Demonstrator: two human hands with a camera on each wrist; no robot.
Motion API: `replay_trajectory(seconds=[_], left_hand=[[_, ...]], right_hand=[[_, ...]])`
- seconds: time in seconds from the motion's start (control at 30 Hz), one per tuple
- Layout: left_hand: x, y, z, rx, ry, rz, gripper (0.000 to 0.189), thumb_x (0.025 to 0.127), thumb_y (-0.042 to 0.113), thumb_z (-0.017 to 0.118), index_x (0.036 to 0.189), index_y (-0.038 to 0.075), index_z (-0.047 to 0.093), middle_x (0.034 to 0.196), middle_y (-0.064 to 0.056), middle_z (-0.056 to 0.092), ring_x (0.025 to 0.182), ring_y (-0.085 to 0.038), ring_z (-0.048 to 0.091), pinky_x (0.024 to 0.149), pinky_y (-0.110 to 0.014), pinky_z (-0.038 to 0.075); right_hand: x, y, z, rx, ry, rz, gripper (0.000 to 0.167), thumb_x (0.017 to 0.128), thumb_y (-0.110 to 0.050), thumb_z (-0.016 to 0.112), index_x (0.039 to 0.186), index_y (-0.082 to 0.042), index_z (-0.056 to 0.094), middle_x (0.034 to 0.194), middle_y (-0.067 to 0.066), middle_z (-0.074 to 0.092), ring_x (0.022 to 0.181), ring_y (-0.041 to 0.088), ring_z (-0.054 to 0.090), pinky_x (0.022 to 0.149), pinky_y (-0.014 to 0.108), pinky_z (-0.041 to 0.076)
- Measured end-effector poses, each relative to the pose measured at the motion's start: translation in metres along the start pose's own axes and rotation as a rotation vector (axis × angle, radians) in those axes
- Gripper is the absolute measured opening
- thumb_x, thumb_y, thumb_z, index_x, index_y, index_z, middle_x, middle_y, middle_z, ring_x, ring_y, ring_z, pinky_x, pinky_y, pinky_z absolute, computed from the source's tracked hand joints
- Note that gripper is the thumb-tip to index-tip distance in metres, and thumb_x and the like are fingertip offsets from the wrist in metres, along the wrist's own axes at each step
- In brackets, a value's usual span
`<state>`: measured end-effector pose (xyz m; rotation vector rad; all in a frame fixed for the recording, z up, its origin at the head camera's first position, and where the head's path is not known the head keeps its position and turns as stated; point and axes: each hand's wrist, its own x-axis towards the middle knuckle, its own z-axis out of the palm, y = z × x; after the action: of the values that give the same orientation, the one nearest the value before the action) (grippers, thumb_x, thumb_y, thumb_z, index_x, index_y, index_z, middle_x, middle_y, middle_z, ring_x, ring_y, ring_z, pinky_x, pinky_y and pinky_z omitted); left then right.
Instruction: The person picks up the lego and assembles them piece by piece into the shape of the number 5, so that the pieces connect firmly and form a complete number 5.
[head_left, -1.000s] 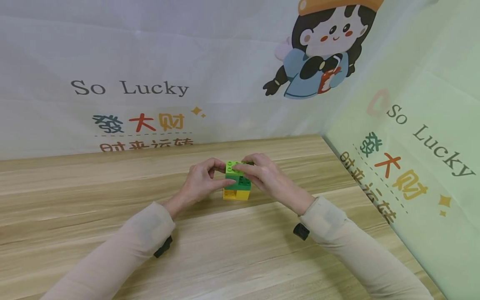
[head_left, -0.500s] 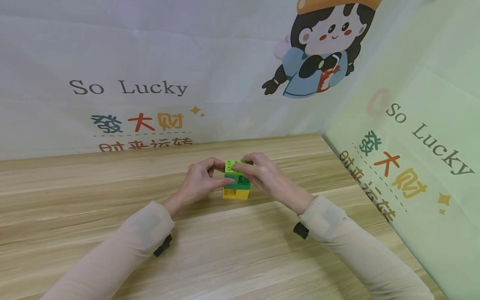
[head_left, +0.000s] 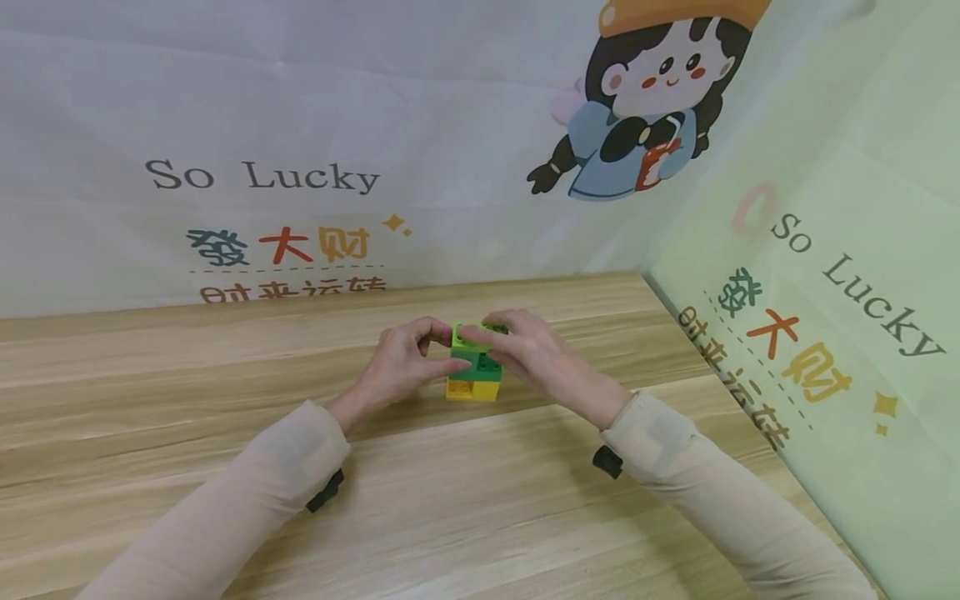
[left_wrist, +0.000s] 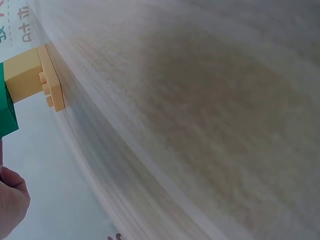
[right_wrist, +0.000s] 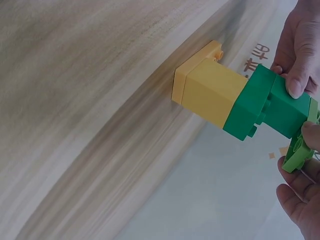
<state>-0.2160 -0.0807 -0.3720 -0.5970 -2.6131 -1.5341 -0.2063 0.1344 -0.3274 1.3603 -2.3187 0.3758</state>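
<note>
In the head view a small stack of building bricks stands upright on the table. At the bottom is a yellow brick (head_left: 486,390) on a thin yellow plate (right_wrist: 186,80). Above it are a dark green lower brick (right_wrist: 248,102) and a dark green upper brick (right_wrist: 290,111). A light green brick (right_wrist: 299,154) is at the top. My left hand (head_left: 397,358) grips the stack from the left, its thumb on the upper dark green brick. My right hand (head_left: 536,354) pinches the light green brick from the right; its fingers hide most of the studs.
The wooden table (head_left: 435,500) spreads around the stack. A white printed sheet (head_left: 450,133) stands behind the table, and another printed sheet (head_left: 862,250) borders the right edge. Dark wrist devices, such as the right one (head_left: 607,461), hang below the cuffs.
My right hand's fingers have slid a little left across the light green brick, covering more of its studs. The left hand and the lower bricks keep their place.
</note>
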Motion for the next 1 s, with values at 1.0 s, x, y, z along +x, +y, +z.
replay_trajectory(seconds=[1.0], left_hand=[[0.002, 0.004, -0.002, 0.018, -0.007, 0.038, 0.029, 0.074, 0.019, 0.081, 0.097, 0.008, 0.066, 0.092, -0.005, 0.069, 0.063, -0.016, 0.036, 0.056, -0.023, 0.028]], right_hand=[[0.005, 0.002, -0.012, -0.101, -0.109, -0.077, 0.055, 0.076, 0.009, 0.071, 0.124, -0.017, 0.061, 0.103, 0.02, 0.06, 0.087, 0.026, 0.058, 0.075, 0.032, 0.052]])
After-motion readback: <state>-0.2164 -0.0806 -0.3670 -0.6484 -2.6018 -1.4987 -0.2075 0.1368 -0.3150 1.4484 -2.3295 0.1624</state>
